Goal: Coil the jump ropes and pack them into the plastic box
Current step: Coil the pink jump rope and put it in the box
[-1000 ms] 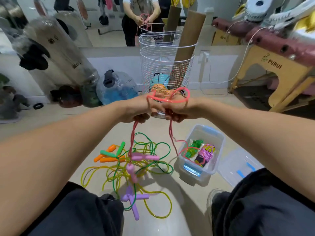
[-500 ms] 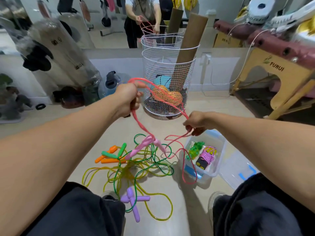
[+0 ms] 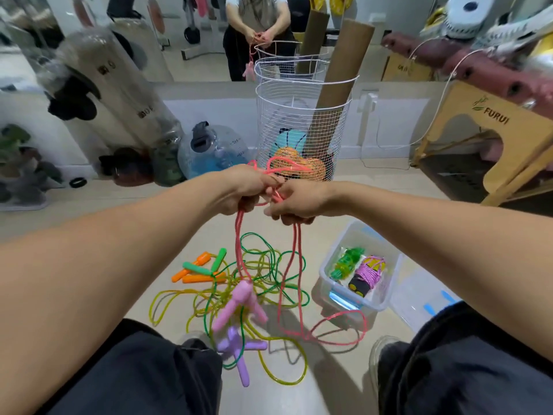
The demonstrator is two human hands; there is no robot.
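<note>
i observe my left hand [image 3: 239,190] and right hand [image 3: 294,202] touching in front of me, both gripping the pink jump rope [image 3: 294,265], whose loops rise above the knuckles. its pink handles [image 3: 239,301] dangle over the tangled green and yellow ropes [image 3: 269,265] on the floor. the plastic box [image 3: 386,298] sits to the right, holding two coiled ropes.

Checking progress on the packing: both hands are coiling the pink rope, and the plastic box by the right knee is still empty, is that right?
Not quite. The head view shows the plastic box already holds two coiled ropes, a green bundle and a purple bundle. The left hand and right hand do hold the pink rope.
</note>
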